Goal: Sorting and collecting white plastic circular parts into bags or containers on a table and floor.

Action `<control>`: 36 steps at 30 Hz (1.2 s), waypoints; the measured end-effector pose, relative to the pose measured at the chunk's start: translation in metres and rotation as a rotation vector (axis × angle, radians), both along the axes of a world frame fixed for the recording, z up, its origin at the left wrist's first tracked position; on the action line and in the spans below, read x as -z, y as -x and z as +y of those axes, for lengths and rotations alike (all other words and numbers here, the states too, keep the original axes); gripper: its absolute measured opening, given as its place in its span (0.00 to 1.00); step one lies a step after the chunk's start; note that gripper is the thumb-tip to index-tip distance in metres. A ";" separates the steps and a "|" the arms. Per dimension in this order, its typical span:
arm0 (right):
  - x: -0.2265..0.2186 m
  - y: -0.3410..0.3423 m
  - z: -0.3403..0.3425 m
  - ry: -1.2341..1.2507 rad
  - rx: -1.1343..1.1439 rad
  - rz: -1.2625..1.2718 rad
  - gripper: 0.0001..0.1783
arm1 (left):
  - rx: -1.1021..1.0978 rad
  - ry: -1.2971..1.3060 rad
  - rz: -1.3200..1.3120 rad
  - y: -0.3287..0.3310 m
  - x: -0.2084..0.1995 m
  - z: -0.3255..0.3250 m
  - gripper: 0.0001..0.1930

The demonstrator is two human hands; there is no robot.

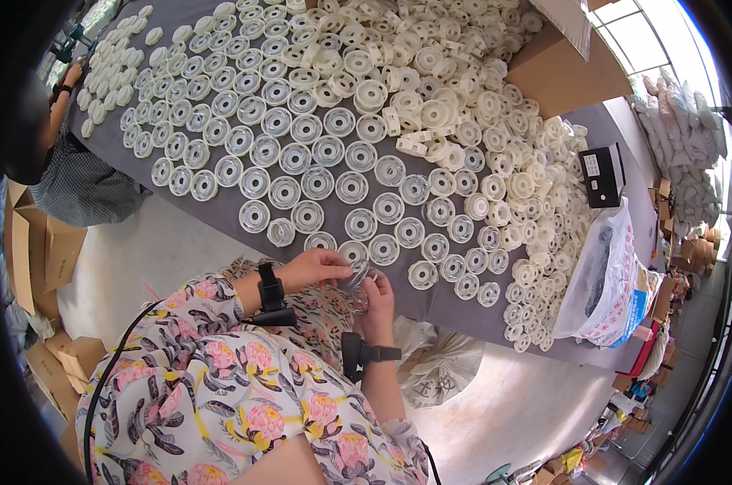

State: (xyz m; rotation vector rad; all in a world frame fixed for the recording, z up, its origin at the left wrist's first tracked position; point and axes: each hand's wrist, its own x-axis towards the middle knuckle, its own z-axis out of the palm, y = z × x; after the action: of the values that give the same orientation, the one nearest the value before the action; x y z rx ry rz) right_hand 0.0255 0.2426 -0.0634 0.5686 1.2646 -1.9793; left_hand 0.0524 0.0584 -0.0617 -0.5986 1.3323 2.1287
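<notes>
Just off the near edge of the table, my left hand [321, 267] and my right hand [376, 301] are close together, fingers closed. Between them they pinch a small bunch of thin, shiny, curved pieces [355, 281], which look like loose metal rings. Their exact kind is too small to make out, and fingers cover part of them. Right beyond my fingertips lies a round whitish plastic part [353, 251] with a hole in its middle. Many similar round parts [310, 216] lie flat in rows on the grey tabletop [220, 217], several with a shiny ring-like surface inside.
A large heap of cream plastic parts [439, 113] covers the back right, against a cardboard box [564, 73]. A black box [602, 176] and a white plastic bag [592, 291] stand at the right. Another person [83, 178] works at the far left. A whitish sack [443, 368] sits below the table edge.
</notes>
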 end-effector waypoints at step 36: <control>-0.002 0.035 0.062 -1.340 -0.884 0.741 0.34 | 0.426 1.045 0.919 0.044 0.014 0.038 0.18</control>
State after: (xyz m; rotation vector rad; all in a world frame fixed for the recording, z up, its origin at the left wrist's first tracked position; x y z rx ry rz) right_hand -0.0099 0.3043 -0.0610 -0.2477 2.6334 -0.3654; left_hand 0.0082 0.0960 -0.0760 0.3997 2.7728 1.2055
